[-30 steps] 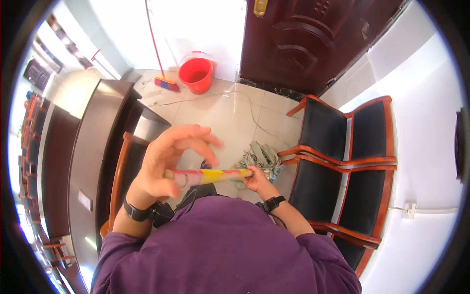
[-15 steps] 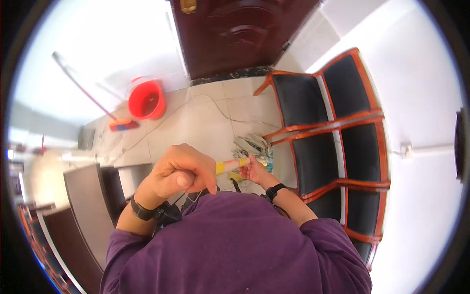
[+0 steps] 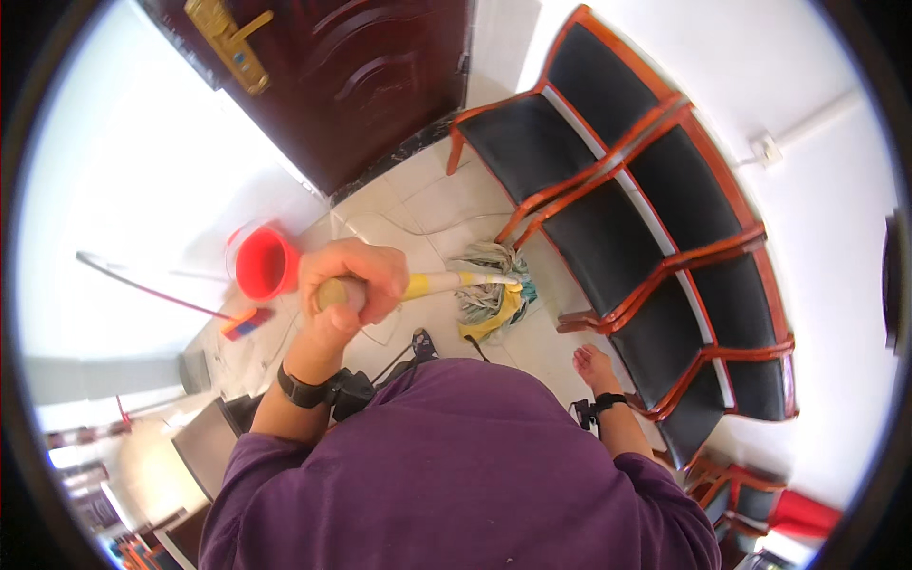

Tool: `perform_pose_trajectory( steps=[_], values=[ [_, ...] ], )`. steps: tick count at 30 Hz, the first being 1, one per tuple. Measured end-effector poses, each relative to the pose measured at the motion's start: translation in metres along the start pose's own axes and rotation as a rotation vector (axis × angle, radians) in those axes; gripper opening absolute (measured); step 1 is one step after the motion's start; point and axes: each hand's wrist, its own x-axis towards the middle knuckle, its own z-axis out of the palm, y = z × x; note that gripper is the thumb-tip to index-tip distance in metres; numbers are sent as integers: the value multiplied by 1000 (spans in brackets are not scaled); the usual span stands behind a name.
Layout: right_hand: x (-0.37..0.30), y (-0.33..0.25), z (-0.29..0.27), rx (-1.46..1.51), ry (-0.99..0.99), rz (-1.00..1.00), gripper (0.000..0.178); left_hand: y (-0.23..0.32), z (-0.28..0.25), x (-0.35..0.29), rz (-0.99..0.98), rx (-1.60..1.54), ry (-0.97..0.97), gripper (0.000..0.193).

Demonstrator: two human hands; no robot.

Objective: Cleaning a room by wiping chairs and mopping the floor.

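Well to the left of the mop head [image 3: 487,302], the broom [image 3: 249,324] and the red bucket [image 3: 263,265] look clear of any short stroke. Nearer on that same side, the left hand [image 3: 366,280] is wrapped firmly around the top of the mop's yellow-and-white handle [image 3: 435,283], the thumb by its end; that grip should serve well for steering. The mop head itself lies spread on the tiled floor [image 3: 551,366], and keeping its strands flat would probably give the best contact. To its right, the right hand [image 3: 593,363] is loosely open with nothing in it; placed lower on the handle, it could add pressure and control. The chairs [image 3: 603,233], also right of the mop head, call for care around their legs.
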Motion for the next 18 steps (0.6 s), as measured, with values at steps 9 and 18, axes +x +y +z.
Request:
perform_pose_trajectory(
  steps=[9, 18],
  values=[
    [-73, 92, -190, 374, 273, -18, 13, -14, 25, 38, 60, 74, 108, 32],
    [-76, 181, -251, 405, 319, 134, 18, -31, 98, 58, 10, 42, -136, 28]
  ],
)
